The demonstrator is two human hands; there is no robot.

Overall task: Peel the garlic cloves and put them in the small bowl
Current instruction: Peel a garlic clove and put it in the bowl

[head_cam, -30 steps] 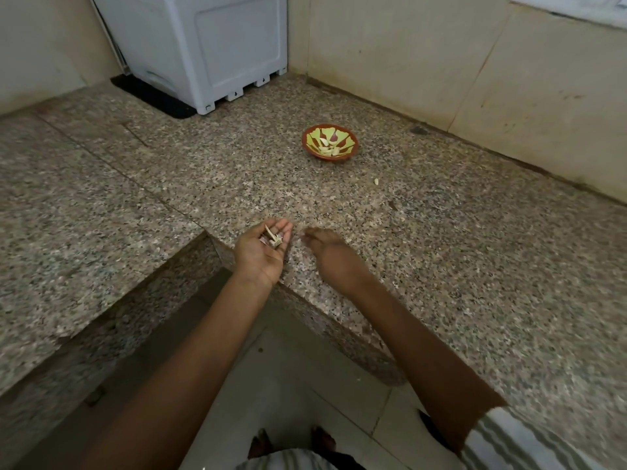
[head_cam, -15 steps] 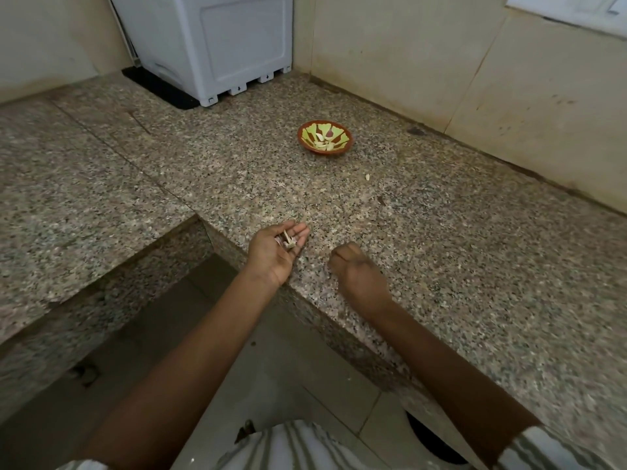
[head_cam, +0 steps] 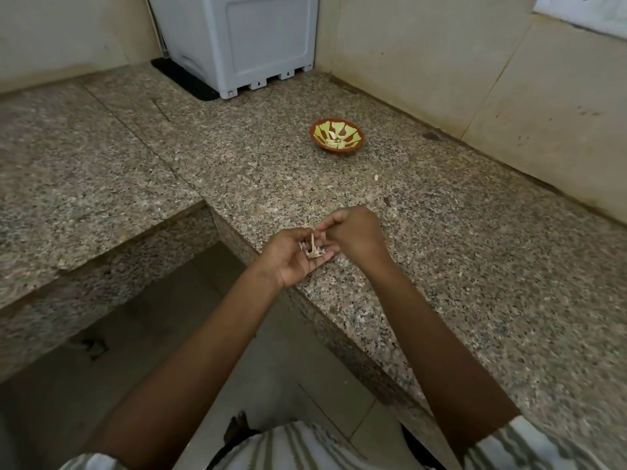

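My left hand [head_cam: 291,257] lies palm up over the counter's front edge. Garlic scraps [head_cam: 314,251], dry skins and an upright stem, rest on its fingers. My right hand [head_cam: 356,237] is close beside it on the right. Its fingers are curled and its fingertips pinch at the top of the scraps. What it holds is too small to make out. The small bowl [head_cam: 356,144], orange with a yellow-green pattern, stands farther back on the counter and holds several peeled cloves [head_cam: 334,143]. One loose clove [head_cam: 376,178] lies on the granite between the bowl and my hands.
The granite counter [head_cam: 475,266] forms an L with a lower floor gap at the front left. A white plastic appliance [head_cam: 244,39] stands in the back corner on a black mat. Tiled walls close off the back and right.
My right hand has come in from the counter to meet my left hand and now pinches at the scraps. The left hand stayed palm up, and the view moved closer.
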